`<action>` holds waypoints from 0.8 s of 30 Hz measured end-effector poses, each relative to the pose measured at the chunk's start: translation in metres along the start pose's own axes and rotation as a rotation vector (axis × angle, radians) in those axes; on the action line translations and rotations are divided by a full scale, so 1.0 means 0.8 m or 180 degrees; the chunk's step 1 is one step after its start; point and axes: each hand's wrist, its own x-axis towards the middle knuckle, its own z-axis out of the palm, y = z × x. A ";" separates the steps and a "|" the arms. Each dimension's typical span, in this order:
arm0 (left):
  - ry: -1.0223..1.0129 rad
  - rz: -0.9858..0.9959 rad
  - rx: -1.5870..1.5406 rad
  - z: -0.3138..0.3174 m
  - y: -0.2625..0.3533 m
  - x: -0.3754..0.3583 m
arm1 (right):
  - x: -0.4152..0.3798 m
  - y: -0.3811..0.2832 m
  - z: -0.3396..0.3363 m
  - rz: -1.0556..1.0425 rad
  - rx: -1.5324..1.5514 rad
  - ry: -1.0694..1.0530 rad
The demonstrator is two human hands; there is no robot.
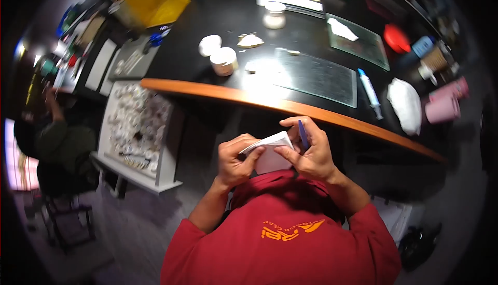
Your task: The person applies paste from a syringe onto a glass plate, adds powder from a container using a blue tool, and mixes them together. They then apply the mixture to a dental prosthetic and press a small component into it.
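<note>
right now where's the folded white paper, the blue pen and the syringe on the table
folded white paper (271,153), head view, on its flat face between both hands
blue pen (302,133), head view, on the shaft showing above the right hand's fingers
syringe (369,90), head view, on the middle of its barrel

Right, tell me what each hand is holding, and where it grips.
Both hands hold a folded white paper: the left hand grips its left edge, the right hand pinches its right side. The right hand also holds a blue pen between its fingers.
</note>
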 end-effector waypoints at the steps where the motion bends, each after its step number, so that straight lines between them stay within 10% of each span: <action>1: 0.0096 0.0026 -0.0067 0.006 0.006 0.003 | -0.004 -0.007 -0.011 0.0015 -0.0086 0.0069; 11: -0.0417 0.0319 -0.0004 0.016 0.023 0.043 | -0.015 -0.028 -0.206 0.0652 -0.0517 0.0772; 18: -0.1503 0.1142 0.1518 0.015 0.066 0.158 | -0.003 -0.017 -0.244 0.0630 -0.2700 0.1845; 24: -0.2324 0.1617 0.1961 0.083 0.059 0.263 | 0.009 -0.005 -0.253 0.0477 -0.2469 0.2010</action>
